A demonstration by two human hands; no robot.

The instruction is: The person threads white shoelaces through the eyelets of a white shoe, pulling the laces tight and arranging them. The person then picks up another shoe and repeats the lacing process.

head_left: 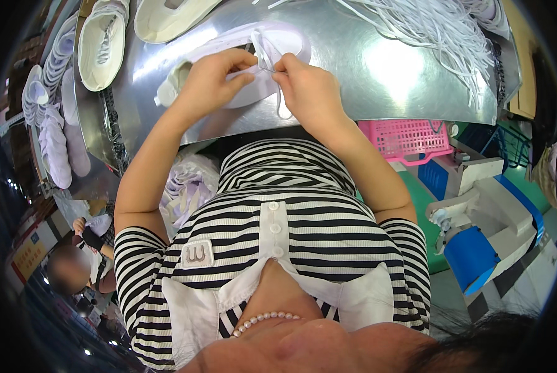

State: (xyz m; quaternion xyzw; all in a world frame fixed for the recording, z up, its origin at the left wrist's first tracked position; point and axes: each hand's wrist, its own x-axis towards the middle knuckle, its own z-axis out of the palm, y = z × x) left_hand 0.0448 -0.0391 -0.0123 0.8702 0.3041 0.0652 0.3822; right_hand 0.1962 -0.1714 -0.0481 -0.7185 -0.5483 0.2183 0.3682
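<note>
I see the shoe (229,62) lying on the metal table (365,68), right in front of the body, with its long axis running from lower left to upper right: the heel opening is at the left and the toe at the right, a little further from me. Both hands are on top of it, in the middle part where the eyelets are. The left hand (213,78) covers the heel side and presses the upper; its fingers are curled and closed, and the thumb and forefinger seem to pinch something small, but I cannot tell exactly what. The right hand (306,84) is at the toe side; its fingertips are pinched tight on the lace (283,105), which goes up in a loop toward the toe and also hangs down across the near side of the shoe. The two hands almost touch each other, fingertip to fingertip, and the lace end lies between them, so I judge that both are equally near to it. A big bundle of loose laces (434,25) lies well apart at the far right, and more shoes (104,43) stand at the far left. A pink basket (409,140) is below the table edge.
</note>
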